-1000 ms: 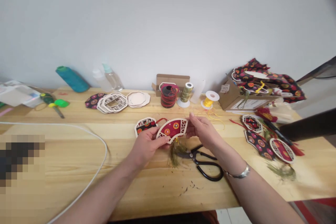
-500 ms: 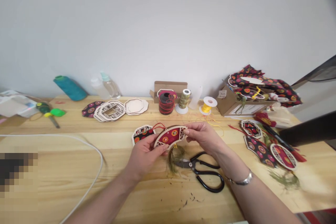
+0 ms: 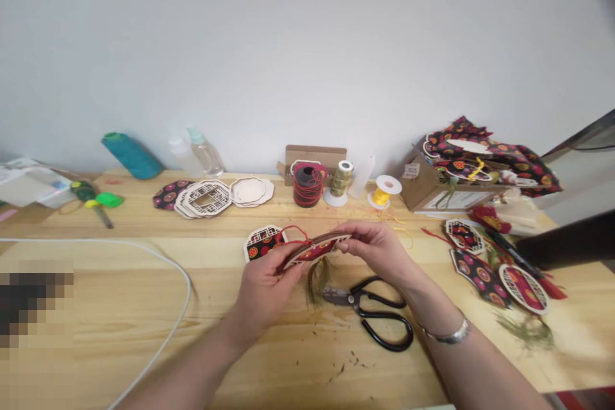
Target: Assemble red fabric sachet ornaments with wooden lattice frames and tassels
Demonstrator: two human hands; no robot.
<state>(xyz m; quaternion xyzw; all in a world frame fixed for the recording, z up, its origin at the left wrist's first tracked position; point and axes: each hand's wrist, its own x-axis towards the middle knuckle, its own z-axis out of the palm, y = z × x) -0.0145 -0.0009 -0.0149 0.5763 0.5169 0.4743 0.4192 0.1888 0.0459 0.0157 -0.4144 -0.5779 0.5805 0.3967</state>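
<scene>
A fan-shaped wooden ornament [image 3: 321,248] with red patterned fabric is tilted so that its upper edge shows. My left hand [image 3: 270,282] pinches its left end, and my right hand [image 3: 372,246] grips its right end between thumb and fingers. From it hang a red cord and an olive-green tassel [image 3: 316,283]. Behind my left hand lies an ornament with black floral fabric and a lattice frame [image 3: 263,243]. Black-handled scissors [image 3: 354,300] rest on the table below my right hand, blades toward the tassel.
Along the wall stand a red thread spool [image 3: 307,189], a yellow spool [image 3: 383,192], wooden frames [image 3: 207,198] and a teal cone [image 3: 131,155]. A cardboard box [image 3: 432,195] and more ornaments are at right. A white cable [image 3: 180,269] curves at left.
Both hands have tipped the fan-shaped ornament, so its face shows narrower and its edge shows more. The whole view has shifted slightly.
</scene>
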